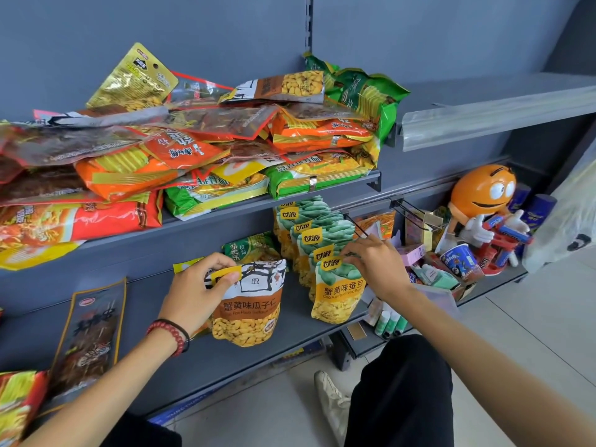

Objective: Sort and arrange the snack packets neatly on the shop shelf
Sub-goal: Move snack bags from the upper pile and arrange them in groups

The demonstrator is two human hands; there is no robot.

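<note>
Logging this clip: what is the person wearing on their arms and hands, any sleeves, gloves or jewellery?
No gloves and no sleeves show: the left hand and right hand are bare up the forearms. The left wrist carries a red bead bracelet with a thin black band beside it. The right wrist has nothing on it, and no rings are visible.

- On my far right I see an orange round-headed figure (pixel 482 188) with white gloved hands, standing upright.
- Dark blue cans (pixel 540 209) stand just behind it.
- A cup with a blue label (pixel 459 259) tilts at its feet.
- A pink box (pixel 414 253) lies near the cup.
- Small green-and-white tubes (pixel 388 322) sit lower down.
- A clear plastic bag (pixel 567 217) is at my frame's right edge.
</note>
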